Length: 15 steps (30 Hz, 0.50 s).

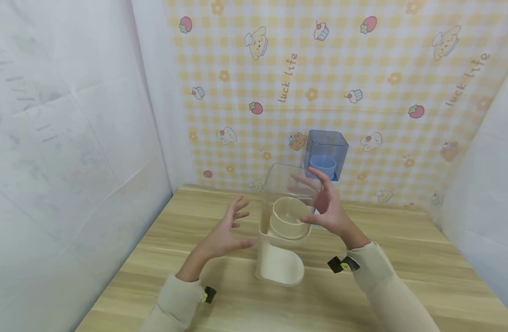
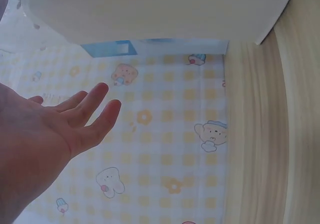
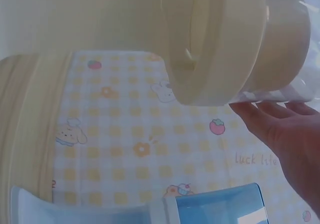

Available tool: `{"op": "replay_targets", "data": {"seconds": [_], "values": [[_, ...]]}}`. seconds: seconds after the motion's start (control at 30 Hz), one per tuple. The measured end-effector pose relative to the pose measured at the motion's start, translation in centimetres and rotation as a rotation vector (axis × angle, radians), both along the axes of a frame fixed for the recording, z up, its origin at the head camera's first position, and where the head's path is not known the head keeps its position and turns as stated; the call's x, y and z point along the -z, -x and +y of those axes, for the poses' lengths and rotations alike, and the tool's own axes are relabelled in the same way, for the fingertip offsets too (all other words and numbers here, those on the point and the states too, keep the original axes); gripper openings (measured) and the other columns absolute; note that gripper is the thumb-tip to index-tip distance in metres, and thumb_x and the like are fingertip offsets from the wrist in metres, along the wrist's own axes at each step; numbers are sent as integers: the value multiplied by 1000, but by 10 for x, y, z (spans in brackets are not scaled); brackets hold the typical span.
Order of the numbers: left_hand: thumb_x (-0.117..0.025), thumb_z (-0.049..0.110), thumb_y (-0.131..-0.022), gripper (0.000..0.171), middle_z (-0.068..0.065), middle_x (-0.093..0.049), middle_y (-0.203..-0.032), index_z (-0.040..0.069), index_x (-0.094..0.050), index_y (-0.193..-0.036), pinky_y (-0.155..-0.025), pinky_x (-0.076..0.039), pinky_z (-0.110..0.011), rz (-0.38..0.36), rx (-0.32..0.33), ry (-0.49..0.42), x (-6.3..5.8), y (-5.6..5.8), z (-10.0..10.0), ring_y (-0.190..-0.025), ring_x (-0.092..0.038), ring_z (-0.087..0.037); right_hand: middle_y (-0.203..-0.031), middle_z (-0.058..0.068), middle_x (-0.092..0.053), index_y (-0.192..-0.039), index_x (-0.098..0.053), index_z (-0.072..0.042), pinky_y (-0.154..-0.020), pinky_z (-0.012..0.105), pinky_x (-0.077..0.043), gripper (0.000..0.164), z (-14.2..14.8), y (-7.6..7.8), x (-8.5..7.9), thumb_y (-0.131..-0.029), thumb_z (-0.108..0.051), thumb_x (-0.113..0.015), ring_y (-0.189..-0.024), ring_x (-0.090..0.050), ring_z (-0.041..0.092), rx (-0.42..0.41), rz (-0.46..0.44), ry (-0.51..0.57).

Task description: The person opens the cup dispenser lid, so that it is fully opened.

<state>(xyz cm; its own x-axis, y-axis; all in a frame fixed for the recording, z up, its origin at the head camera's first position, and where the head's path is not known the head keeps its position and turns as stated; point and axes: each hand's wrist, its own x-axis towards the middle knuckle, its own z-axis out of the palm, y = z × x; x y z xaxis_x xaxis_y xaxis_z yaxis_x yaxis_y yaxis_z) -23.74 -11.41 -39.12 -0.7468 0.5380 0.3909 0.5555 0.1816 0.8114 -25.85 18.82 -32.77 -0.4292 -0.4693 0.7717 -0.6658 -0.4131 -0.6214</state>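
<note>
Near the middle of the head view, a bit below center, I see a tall holder (image 1: 274, 238) that seems to stand on the wooden table (image 1: 361, 295), with a clear box (image 1: 280, 182) on top, a round cream cup (image 1: 289, 228) inside it and a flat cream foot (image 1: 283, 269) at the bottom. On the left side of it, the left hand (image 1: 222, 235) hangs in the air, apart from the holder, with its fingers spread and its thumb out toward the middle. On the right side, the right hand (image 1: 332, 212) makes a wide curve by the clear box: its fingers are apart and show through the plastic, and its thumb is out by the cup. I see no pinch in either hand. Just behind, a blue box (image 1: 326, 144) has a blue cup (image 1: 322, 167) in it. I think the step in hand is getting both hands around the holder, or letting go of it; I cannot tell which. If it is a grab, the next move calls for the left hand to come in and both to close softly, since smooth plastic may slip. At the right edge of the right wrist view, the fingertips sit right up by the clear box, touching or nearly, which I can't judge from the head view. Across the top of the left wrist view, I get a plain pale side (image 2: 150, 12) that the head view hardly shows.
</note>
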Motion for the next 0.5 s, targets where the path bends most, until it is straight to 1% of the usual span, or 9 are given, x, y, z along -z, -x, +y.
{"op": "replay_targets", "data": {"seconds": [0.03, 0.1, 0.2, 0.3, 0.43, 0.5], "values": [[-75, 57, -81, 117, -17, -14, -162, 14, 2, -158, -106, -33, -64, 12, 2, 7, 0, -1, 1, -142, -30, -42, -153, 32, -32, -154, -17, -4, -102, 49, -46, 99, 2, -1, 0, -80, -7, -83, -131, -49, 40, -22, 1, 2], [-73, 61, -80, 117, -17, -15, -162, 14, 2, -158, -105, -35, -62, 26, 4, 17, 1, -2, 3, -141, -32, -42, -153, 34, -29, -155, -16, -5, -103, 51, -44, 99, 5, -2, -1, -81, -6, -82, -132, -48, 42, -58, 5, 1], [-74, 59, -80, 117, -16, -17, -162, 16, 1, -159, -105, -36, -60, 10, 10, 21, 2, -4, 7, -141, -34, -39, -152, 38, -25, -156, -13, -5, -105, 53, -42, 99, 10, -4, -2, -83, -3, -80, -133, -45, 46, -95, -2, -12], [-75, 56, -81, 116, -14, -17, -162, 16, 1, -159, -105, -37, -58, -11, 24, 25, 3, -5, 11, -141, -35, -37, -153, 38, -23, -156, -11, -6, -105, 55, -41, 99, 16, -7, -2, -83, -2, -78, -133, -42, 49, -116, -21, -33], [-74, 57, -82, 115, -15, -18, -162, 16, 2, -159, -104, -39, -56, 6, 48, 48, 5, -7, 17, -140, -36, -36, -152, 41, -19, -156, -7, -3, -106, 56, -40, 100, 21, -9, -2, -85, -4, -77, -134, -40, 50, -153, -29, -45], [-73, 60, -81, 116, -15, -19, -161, 16, 1, -159, -103, -40, -57, 11, 59, 50, 7, -8, 21, -140, -37, -36, -152, 42, -17, -155, -5, -2, -106, 57, -40, 101, 23, -9, -2, -86, -6, -77, -135, -39, 50, -179, -28, -44]]}}
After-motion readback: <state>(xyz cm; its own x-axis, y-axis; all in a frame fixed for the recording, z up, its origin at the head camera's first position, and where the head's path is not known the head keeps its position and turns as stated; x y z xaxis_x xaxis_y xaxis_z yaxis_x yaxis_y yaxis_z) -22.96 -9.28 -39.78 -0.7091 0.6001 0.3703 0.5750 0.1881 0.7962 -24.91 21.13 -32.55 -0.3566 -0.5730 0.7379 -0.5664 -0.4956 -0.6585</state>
